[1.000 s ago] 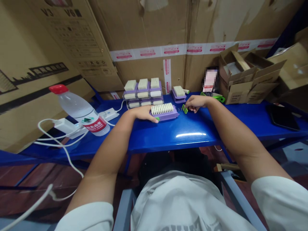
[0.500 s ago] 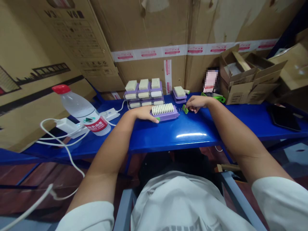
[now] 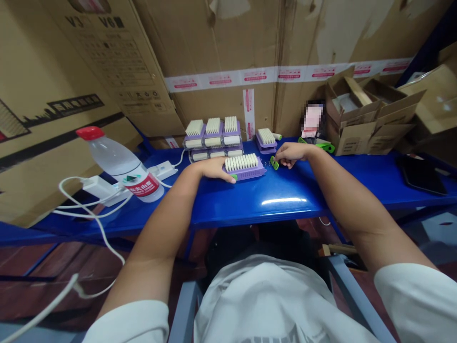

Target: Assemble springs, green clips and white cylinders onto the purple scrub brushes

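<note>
My left hand [image 3: 214, 168] is closed on a purple block with rows of cream bristle-like teeth [image 3: 242, 163] on top. The thumb lies along its front, beside a bright green end part [image 3: 234, 177]. A little to the right, my right hand [image 3: 292, 155] pinches a small green piece [image 3: 274, 163] by its far side. Tiny metallic bits [image 3: 267, 164], perhaps springs, show in the gap between the block and the green piece. The block rests on or just above the blue table [image 3: 243, 202]; I cannot tell which.
Several similar purple-and-cream blocks [image 3: 213, 134] stand grouped behind my left hand. Another one [image 3: 266, 139] sits behind the gap. A bottle [image 3: 143, 178] and white cables [image 3: 96, 212] are at left. Small cardboard boxes [image 3: 357, 138] and a dark flat object [image 3: 421, 175] lie at right.
</note>
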`<state>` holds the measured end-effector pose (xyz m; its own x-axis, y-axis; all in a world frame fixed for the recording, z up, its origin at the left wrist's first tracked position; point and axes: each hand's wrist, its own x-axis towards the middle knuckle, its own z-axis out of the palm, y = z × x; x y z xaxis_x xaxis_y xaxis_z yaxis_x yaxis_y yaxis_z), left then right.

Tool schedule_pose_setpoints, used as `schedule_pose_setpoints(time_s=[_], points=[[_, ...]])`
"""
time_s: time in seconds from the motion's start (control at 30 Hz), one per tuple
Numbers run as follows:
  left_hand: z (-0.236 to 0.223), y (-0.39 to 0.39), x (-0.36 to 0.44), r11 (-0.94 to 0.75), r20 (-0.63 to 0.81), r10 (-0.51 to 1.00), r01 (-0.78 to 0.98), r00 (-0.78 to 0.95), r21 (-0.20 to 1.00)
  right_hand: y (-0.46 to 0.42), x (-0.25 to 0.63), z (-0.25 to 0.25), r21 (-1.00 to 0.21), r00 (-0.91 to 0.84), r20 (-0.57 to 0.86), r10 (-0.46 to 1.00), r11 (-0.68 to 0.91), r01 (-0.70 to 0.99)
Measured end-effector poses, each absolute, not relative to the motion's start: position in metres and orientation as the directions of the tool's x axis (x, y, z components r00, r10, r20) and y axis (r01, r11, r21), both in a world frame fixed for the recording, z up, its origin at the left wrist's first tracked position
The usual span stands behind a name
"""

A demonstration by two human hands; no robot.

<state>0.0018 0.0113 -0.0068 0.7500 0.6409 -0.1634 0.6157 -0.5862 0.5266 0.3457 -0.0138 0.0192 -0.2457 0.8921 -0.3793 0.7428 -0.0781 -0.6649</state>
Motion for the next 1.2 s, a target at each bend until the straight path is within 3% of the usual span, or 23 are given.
schedule_pose_setpoints(time_s=[1.2], points=[[-0.0068, 0.0111, 0.0019, -0.585, -0.162, 0.651, 0.626, 0.742, 0.515, -0.0137, 0.3458, 0.0179, -0.680, -0.251, -0.379, 0.891, -0.084, 0.728]])
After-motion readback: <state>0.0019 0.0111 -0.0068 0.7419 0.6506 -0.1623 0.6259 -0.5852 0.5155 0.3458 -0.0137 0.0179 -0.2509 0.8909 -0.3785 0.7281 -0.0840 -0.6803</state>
